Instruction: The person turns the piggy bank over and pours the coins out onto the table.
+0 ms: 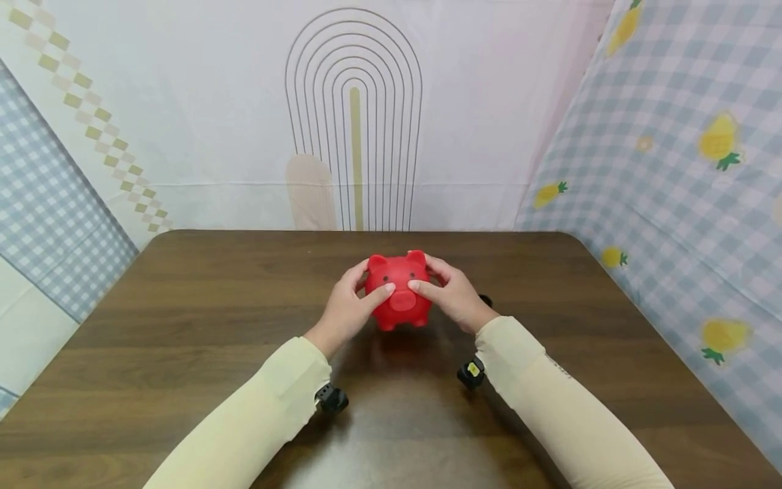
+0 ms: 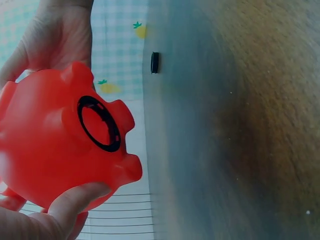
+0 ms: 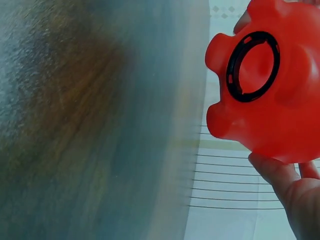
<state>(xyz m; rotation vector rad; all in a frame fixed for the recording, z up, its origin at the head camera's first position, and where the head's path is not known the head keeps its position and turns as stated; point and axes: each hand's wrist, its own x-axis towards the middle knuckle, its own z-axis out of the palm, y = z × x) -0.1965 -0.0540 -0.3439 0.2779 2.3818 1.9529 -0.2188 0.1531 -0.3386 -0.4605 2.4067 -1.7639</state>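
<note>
Between both hands is a red piggy bank [image 1: 400, 299], held upright above the table with its snout toward me. The left hand [image 1: 349, 309] grips its left side, thumb on the face beside the snout. On the other side the right hand [image 1: 455, 295] grips it the same way. Both wrist views show the underside, where a black ring [image 2: 81, 120] surrounds an open round hole between the stubby feet. A small black cap [image 2: 155, 63] lies on the table beyond; in the head view it is mostly hidden behind the right wrist.
The brown wooden table [image 1: 201, 326] spreads out under the arms. A white cloth [image 1: 214, 122] with arch lines hangs behind its far edge. Checked cloth [image 1: 666, 176] with yellow fruit hangs along the right side. Each sleeve bears a black wrist camera [image 1: 332, 399] below the cuff.
</note>
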